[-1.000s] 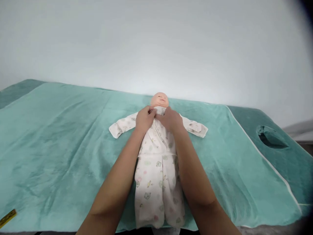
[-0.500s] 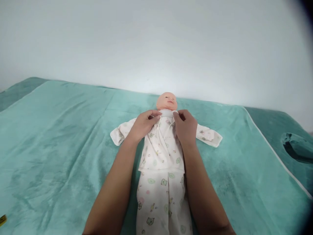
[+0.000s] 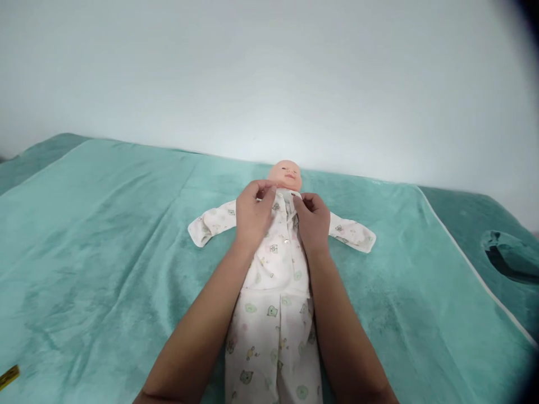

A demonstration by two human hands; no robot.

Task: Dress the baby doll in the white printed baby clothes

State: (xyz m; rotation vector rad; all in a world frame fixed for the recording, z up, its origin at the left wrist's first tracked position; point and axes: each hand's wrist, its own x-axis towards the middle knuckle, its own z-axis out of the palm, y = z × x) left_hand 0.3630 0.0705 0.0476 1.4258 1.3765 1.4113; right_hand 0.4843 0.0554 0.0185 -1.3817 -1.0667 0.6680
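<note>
A baby doll [image 3: 286,173] lies face up on a teal blanket [image 3: 105,235], head towards the wall. It wears a white printed romper [image 3: 275,292] with its sleeves spread to either side. My left hand [image 3: 252,213] pinches the left edge of the romper's collar just below the doll's chin. My right hand [image 3: 312,220] is closed on the right edge of the front opening. Both hands rest on the doll's chest, close together.
The blanket covers a padded teal table with a face hole [image 3: 505,255] at the right end. A yellow strip [image 3: 9,377] lies at the lower left edge. A plain white wall [image 3: 269,73] stands behind the table.
My hands have drawn the two front edges of the romper back together over the doll's chest, covering the white undershirt seen half a second ago. The view has shifted slightly.
</note>
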